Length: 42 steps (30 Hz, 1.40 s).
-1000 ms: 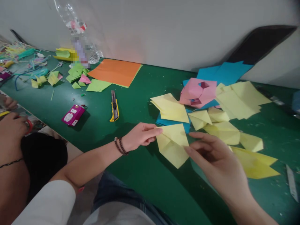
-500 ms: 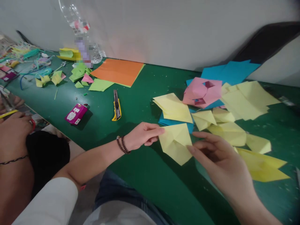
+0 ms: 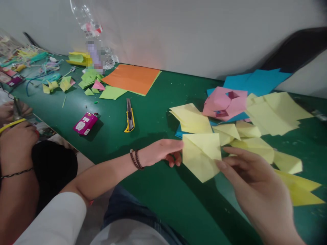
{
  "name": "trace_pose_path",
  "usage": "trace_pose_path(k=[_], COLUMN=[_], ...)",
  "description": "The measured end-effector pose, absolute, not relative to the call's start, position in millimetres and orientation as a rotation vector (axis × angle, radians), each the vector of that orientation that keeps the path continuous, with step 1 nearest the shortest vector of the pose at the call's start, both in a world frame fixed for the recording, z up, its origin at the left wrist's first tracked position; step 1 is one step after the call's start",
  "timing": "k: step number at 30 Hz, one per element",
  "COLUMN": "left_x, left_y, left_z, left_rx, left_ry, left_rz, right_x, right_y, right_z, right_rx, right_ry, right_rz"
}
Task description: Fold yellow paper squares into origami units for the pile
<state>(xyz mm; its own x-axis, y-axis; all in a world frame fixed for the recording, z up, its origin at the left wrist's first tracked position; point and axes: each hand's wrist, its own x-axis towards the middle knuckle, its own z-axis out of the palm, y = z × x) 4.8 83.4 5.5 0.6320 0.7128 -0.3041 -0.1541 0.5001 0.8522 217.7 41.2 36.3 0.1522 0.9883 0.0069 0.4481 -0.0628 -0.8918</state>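
A folded sheet of pale yellow paper (image 3: 201, 158) is held up above the green table, its lower end pointed and a slanting fold across its front. My left hand (image 3: 163, 152) pinches its left edge, the thumb on top and the other fingers curled below. At the right edge, my right hand (image 3: 258, 187) grips it between the thumb and fingers partly out of sight. Just behind lies a stack of yellow sheets (image 3: 194, 119) over blue paper (image 3: 179, 132). Folded yellow pieces (image 3: 258, 148) lie beyond my right hand.
A pink folded paper shape (image 3: 224, 102) sits among blue sheets (image 3: 255, 81) and yellow sheets (image 3: 278, 112). A yellow cutter knife (image 3: 129, 117), a purple box (image 3: 87, 124) and orange paper (image 3: 133, 79) lie leftward. At far left, a co-worker's hand (image 3: 19, 136) holds scissors (image 3: 16, 119).
The held paper has turned to sit more upright, with its top edge level, and appears farther right. My left fingers have shifted along its left edge. The whole view has moved slightly.
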Motion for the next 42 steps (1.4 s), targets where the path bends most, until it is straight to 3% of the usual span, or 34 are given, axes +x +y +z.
trace_pose_path(k=[15, 33, 42], left_x=[3.8, 4.5, 4.4], left_y=[80.6, 84.7, 85.6], left_z=[10.2, 7.1, 2.5], left_rx=[0.980, 0.722, 0.654], left_ry=[0.828, 0.730, 0.726], left_rz=[0.519, 0.585, 0.625], right_x=[230.6, 222.3, 230.9], right_y=[42.2, 32.9, 35.5], right_z=[29.2, 36.3, 33.8], right_rx=[-1.348, -1.418, -1.354], right_ry=[-2.065, -1.844, -2.065], right_rz=[0.600, 0.568, 0.464])
